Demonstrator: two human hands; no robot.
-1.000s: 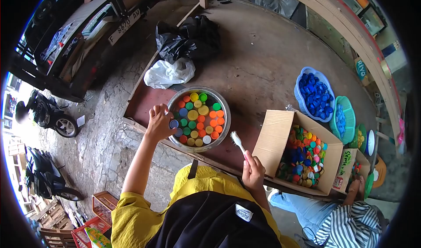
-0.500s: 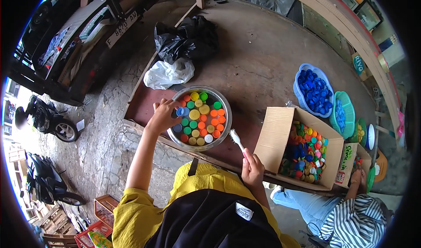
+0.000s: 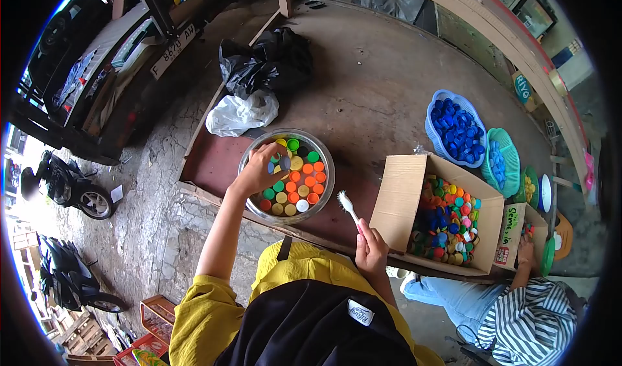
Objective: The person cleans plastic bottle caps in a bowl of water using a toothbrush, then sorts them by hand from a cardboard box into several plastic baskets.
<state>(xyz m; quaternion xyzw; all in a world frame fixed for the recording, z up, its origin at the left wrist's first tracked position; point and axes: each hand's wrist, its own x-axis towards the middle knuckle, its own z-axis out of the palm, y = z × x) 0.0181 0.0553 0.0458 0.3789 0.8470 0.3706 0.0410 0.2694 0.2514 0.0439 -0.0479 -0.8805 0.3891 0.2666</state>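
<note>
Left hand (image 3: pixel 259 170) is down in the bowl (image 3: pixel 332 166), fingers curled over the caps (image 3: pixel 299 186) at its left side; can't tell if one is pinched. Toothbrush (image 3: pixel 352 212) is just right of the bowl, long axis slanting up-left toward the rim, bristles leading. Its handle is gripped in the closed right hand (image 3: pixel 370 248). Left hand is nearer the caps.

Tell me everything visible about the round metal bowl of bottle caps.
The round shiny metal bowl stands upright on the reddish-brown board. It is wide and shallow, with a thin bright rim. Orange, green, yellow and white plastic bottle caps lie inside it. The left hand reaches in over its left rim.
</note>
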